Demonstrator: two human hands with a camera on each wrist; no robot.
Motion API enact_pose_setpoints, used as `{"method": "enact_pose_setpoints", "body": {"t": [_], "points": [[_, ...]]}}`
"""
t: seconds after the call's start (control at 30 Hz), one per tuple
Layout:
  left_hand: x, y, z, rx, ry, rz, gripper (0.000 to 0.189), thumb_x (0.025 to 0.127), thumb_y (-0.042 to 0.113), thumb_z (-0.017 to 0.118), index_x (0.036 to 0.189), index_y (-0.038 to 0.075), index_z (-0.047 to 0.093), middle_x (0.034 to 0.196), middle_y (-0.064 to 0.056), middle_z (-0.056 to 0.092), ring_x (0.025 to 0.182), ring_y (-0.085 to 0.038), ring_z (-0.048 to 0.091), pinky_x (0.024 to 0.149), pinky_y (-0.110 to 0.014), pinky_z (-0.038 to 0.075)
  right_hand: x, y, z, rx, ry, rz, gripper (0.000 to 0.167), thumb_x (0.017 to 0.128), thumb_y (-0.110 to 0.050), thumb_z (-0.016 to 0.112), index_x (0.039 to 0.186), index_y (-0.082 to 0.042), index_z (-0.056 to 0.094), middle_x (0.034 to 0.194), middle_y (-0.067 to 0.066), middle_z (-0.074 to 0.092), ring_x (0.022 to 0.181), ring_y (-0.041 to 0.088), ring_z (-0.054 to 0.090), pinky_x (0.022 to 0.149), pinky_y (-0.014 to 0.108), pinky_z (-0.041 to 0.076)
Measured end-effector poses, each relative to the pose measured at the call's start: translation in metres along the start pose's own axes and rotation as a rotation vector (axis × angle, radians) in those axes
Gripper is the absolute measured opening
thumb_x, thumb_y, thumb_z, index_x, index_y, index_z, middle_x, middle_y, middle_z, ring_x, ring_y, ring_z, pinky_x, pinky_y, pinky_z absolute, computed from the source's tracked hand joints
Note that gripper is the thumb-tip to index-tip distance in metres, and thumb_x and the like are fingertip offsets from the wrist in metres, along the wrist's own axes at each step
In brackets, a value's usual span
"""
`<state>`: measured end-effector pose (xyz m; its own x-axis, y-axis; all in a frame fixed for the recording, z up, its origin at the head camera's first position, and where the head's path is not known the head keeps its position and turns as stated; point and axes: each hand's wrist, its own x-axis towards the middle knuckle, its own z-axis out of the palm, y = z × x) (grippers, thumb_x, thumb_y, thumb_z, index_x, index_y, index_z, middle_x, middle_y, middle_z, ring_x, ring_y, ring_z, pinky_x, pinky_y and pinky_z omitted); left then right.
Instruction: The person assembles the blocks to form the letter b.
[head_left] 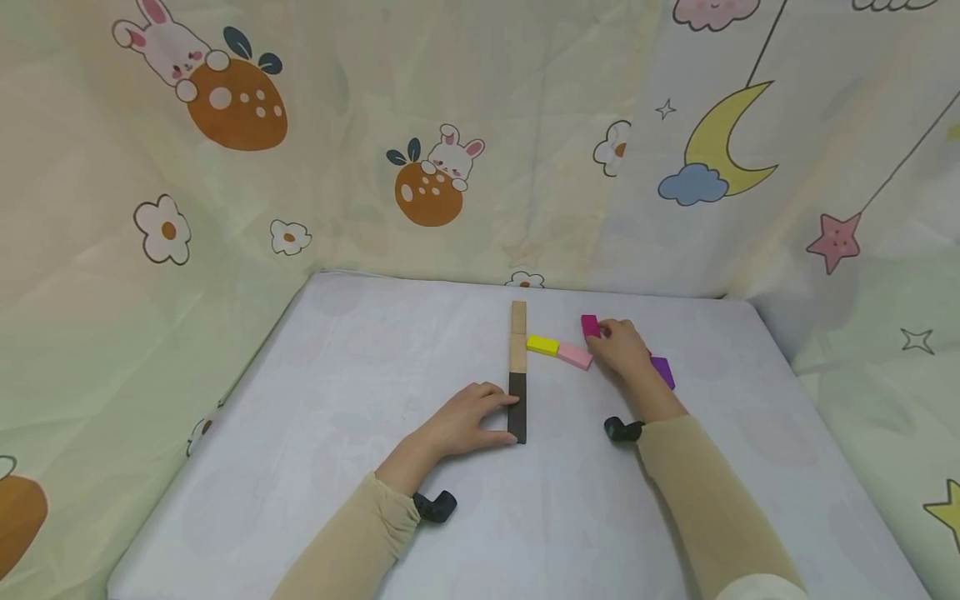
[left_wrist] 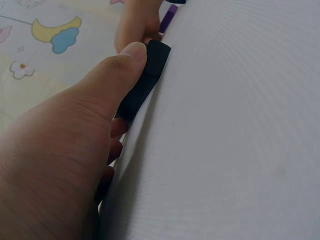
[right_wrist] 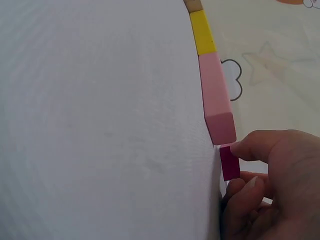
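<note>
My left hand [head_left: 471, 421] rests against a black block strip [head_left: 517, 417], its thumb near the closer end and a finger farther along. In the left wrist view, the thumb touches the black block [left_wrist: 155, 60]; the fingers behind are partly hidden. Two tan blocks [head_left: 518, 352] continue the line away from me. A yellow block [head_left: 542, 345] branches right from it, followed by a pink block [head_left: 576, 357]. Beyond the pink block, my right hand [head_left: 621, 346] pinches a magenta block [head_left: 589, 323], also seen as a dark magenta block [right_wrist: 230, 163] in the right wrist view.
A purple block [head_left: 663, 372] lies behind the right wrist, with a sliver of red beside it. The white table [head_left: 337, 375] is bordered by printed cloth walls [head_left: 525, 100] at the back and sides. Small black devices are strapped to both wrists.
</note>
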<state>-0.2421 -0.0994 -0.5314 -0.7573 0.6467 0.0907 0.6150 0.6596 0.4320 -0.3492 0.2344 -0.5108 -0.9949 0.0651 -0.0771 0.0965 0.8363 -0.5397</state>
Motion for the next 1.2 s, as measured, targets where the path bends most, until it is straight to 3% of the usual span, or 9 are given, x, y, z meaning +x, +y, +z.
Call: {"method": "enact_pose_setpoints", "body": {"t": [0.1,0.3,0.47,0.8,1.2], "points": [[-0.001,0.0,0.0,0.003,0.008,0.01,0.067,0.086,0.065,0.062,0.143,0.032,0.05,0.135,0.006,0.054,0.126,-0.016,0.049,0.111,-0.036,0.04,0.002,0.0,-0.001,0.014,-0.011,0.018,0.058,0.094,-0.034,0.051,0.144,-0.004,0.045,0.135,0.024,0.047,0.125,0.041,0.047,0.105,0.06,0.041],[-0.001,0.001,-0.002,0.003,-0.007,-0.016,0.067,0.086,0.064,0.064,0.143,0.032,0.051,0.135,0.007,0.054,0.127,-0.015,0.048,0.112,-0.035,0.039,0.006,0.0,0.002,0.004,-0.002,0.008,0.059,0.095,-0.039,0.051,0.143,-0.004,0.046,0.131,0.024,0.048,0.118,0.039,0.049,0.102,0.056,0.043],[0.0,0.001,-0.002,0.004,-0.015,-0.022,0.067,0.086,0.065,0.064,0.144,0.033,0.05,0.136,0.007,0.053,0.128,-0.014,0.048,0.112,-0.034,0.039,0.005,0.0,0.001,0.001,0.02,0.019,0.055,0.094,-0.03,0.049,0.141,-0.002,0.048,0.128,0.026,0.049,0.113,0.039,0.05,0.1,0.056,0.044],[-0.001,0.0,0.001,-0.001,-0.002,-0.007,0.068,0.086,0.066,0.063,0.143,0.033,0.05,0.135,0.007,0.054,0.127,-0.015,0.049,0.111,-0.035,0.041,0.001,0.002,0.002,0.012,0.013,0.028,0.054,0.097,-0.034,0.053,0.141,-0.003,0.048,0.127,0.025,0.05,0.112,0.038,0.051,0.096,0.054,0.048],[0.0,-0.001,0.001,0.018,0.015,0.003,0.067,0.086,0.065,0.064,0.143,0.032,0.051,0.134,0.007,0.054,0.125,-0.014,0.05,0.11,-0.033,0.041,-0.03,0.005,-0.005,0.073,0.076,-0.018,0.054,0.097,-0.035,0.057,0.139,-0.001,0.05,0.126,0.024,0.053,0.112,0.037,0.051,0.095,0.054,0.048]]}}
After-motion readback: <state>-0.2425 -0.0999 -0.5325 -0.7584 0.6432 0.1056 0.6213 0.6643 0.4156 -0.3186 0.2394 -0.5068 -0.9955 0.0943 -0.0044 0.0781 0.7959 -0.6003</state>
